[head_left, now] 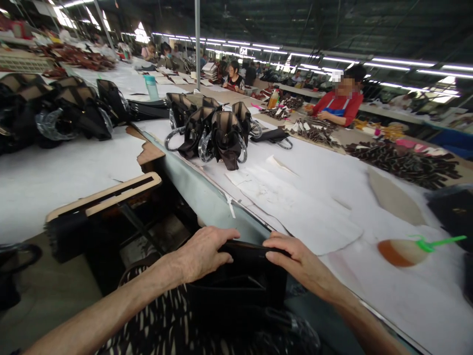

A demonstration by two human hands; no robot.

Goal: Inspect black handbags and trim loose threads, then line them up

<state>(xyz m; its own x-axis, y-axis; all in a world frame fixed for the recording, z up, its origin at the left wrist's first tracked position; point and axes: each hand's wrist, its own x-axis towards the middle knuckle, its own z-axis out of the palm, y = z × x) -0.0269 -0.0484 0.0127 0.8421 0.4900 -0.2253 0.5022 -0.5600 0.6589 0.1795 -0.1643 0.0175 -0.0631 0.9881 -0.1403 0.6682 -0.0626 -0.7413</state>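
A black handbag (240, 291) rests on my lap at the table's edge, its opening facing up toward me. My left hand (205, 251) pinches the bag's top edge at its left side, thumb inside and fingers outside. At the right end of the same edge, my right hand (295, 259) grips with thumb and fingers. The bag's lower part is dark, and a plastic-wrapped handle (303, 330) shows near its bottom right. Left of my hands stands a wooden slotted frame (107, 195) on a dark support.
Several black handbags (225, 138) stand on the white-covered table (295, 197), with more bags (74, 106) at left. A squeeze bottle (402, 251) with a green nozzle lies at right. A teal-lidded cup (151, 88) stands farther back. A co-worker in red (340, 103) sits across the table.
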